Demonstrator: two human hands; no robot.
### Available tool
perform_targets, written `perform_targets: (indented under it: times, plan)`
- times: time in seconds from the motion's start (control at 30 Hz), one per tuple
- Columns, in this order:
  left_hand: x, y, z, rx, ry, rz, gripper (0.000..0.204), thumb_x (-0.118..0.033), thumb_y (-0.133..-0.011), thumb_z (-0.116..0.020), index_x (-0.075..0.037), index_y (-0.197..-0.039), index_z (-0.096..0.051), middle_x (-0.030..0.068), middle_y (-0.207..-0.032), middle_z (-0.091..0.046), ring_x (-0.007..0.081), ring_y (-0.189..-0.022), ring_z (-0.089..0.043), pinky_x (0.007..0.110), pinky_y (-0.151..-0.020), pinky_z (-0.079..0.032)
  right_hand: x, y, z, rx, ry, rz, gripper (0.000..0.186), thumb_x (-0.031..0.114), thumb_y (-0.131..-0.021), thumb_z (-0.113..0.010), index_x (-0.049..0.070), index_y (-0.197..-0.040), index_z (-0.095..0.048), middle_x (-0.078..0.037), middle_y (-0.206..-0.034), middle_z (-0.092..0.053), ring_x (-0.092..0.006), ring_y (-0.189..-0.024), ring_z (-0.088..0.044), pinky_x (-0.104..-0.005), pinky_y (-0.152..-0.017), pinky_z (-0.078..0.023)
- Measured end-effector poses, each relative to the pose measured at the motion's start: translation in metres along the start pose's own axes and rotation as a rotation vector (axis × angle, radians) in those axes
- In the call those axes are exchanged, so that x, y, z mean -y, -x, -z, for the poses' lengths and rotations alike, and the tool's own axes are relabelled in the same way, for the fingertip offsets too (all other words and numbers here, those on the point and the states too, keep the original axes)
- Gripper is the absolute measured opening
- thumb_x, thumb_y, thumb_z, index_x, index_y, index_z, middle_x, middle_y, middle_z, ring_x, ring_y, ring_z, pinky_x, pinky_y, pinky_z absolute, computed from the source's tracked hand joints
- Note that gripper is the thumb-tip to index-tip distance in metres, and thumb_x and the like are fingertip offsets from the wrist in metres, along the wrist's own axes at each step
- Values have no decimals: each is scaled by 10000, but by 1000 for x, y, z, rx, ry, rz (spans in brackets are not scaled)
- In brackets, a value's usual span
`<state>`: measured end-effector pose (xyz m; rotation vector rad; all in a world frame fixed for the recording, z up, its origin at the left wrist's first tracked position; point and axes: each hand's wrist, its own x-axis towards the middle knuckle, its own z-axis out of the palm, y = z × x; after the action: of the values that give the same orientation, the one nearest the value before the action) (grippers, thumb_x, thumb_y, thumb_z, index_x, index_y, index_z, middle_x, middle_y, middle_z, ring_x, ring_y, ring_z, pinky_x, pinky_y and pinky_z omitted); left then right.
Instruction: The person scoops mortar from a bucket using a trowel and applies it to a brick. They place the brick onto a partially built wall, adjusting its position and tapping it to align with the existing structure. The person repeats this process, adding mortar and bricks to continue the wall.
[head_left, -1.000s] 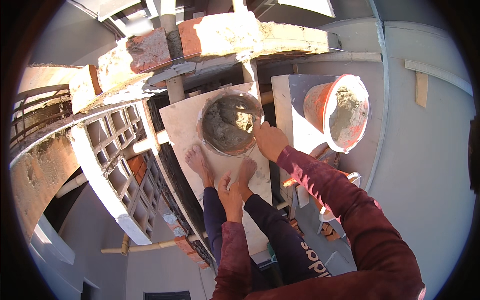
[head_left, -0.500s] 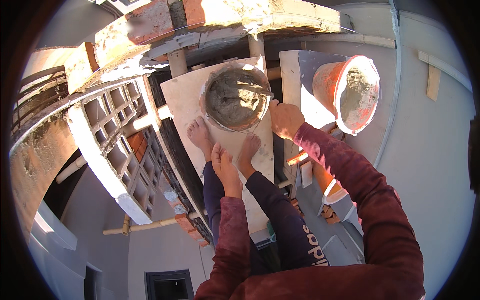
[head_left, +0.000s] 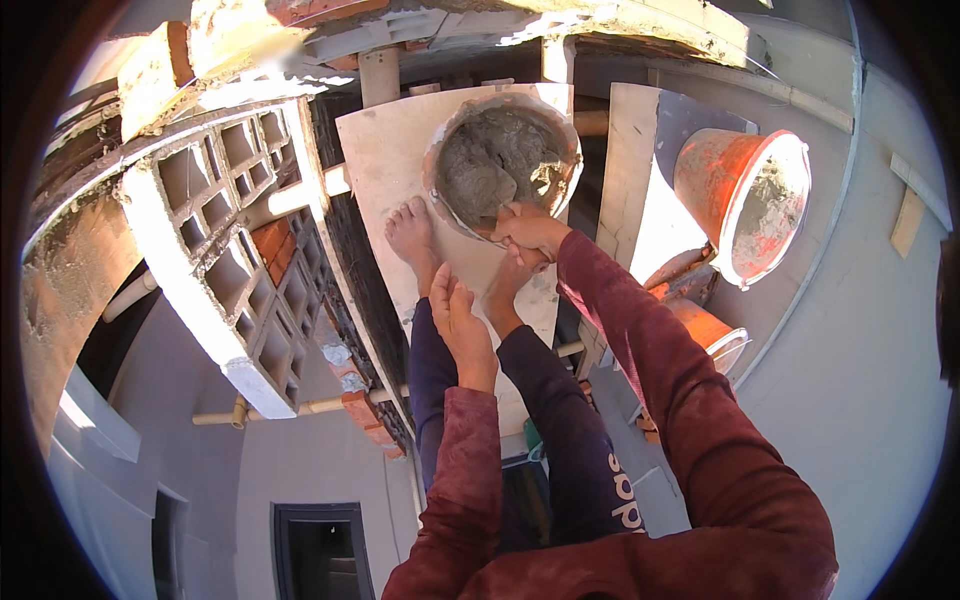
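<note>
A round bucket of wet grey mortar stands on a pale board, just beyond my bare feet. My right hand is closed around the handle of a trowel at the bucket's near rim. The mortar-coated trowel blade rests in the mix, and my fingers hide most of its handle. My left hand hovers above my shins, holding nothing, its fingers loosely extended.
I stand on the pale board, with dark gaps along both sides. An orange bucket with mortar leans at the right, above another orange bucket. White lattice blocks rise on the left; a brick ledge lies ahead.
My right hand has moved from the bucket's right side to its near rim, swinging the trowel blade through the mortar. My left hand stays above my shins. The view has shifted slightly.
</note>
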<state>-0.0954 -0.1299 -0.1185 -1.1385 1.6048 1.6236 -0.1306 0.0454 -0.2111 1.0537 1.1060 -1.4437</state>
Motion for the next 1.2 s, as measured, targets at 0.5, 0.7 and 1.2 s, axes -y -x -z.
perform_targets:
  times: [0.5, 0.7, 1.2]
  plan:
    - [-6, -3, -3, 9, 20, 25, 427, -175, -1028, -457, -49, -1433, -508, 55, -1427, -518, 158, -1300, -471, 343, -1046, -405, -29, 112, 28, 217, -653, 73, 486, 371, -1063, -429, -22, -1349, -449, -81, -832, -524, -144, -463, -495, -298, -384, -448]
    - [-15, 5, -15, 78, 50, 49, 421, -175, -1024, -465, -56, -1424, -516, 75, -1441, -482, 168, -1296, -464, 348, -1049, -409, 2, 50, 41, -276, 103, -20, 491, 414, -1056, -369, -13, -1261, -500, -112, -796, -547, -234, -530, -555, -406, -469, -490]
    - [-11, -5, -9, 84, 26, -9, 408, -199, -1039, -463, -41, -1411, -520, 62, -1434, -489, 169, -1283, -464, 356, -1045, -415, 62, 44, 37, -158, 966, 67, 437, 304, -1019, -399, -32, -1038, -678, -215, -878, -711, -375, -809, -714, -506, -688, -573]
